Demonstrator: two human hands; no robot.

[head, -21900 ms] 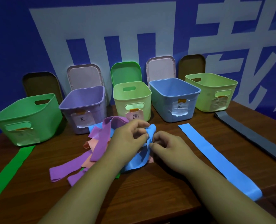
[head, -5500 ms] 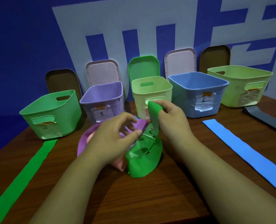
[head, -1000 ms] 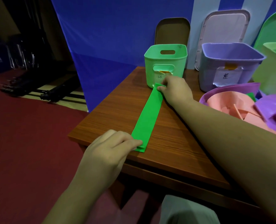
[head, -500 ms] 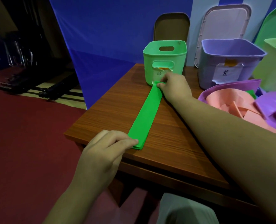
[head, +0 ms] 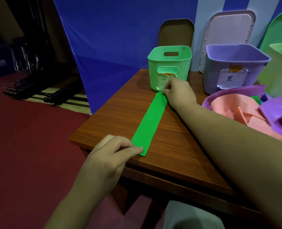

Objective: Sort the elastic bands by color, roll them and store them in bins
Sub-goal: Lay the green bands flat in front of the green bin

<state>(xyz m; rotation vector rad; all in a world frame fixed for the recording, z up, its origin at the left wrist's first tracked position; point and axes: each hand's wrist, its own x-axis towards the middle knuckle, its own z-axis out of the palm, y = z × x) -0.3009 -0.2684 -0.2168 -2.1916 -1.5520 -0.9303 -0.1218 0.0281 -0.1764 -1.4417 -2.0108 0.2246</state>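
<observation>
Our left hand [head: 109, 155] pinches the near end of the long flat bright-green elastic band [head: 151, 123] at the table edge. Our right hand [head: 178, 91] pinches the far end, just in front of the mint-green plastic bin [head: 170, 63]. Band lies flat on the brown wooden table [head: 113, 113], long axis running from us toward that bin, smooth, no visible wrinkles. Left hand holds the nearer end, so we'd judge the roll starts there, toward the bin.
</observation>
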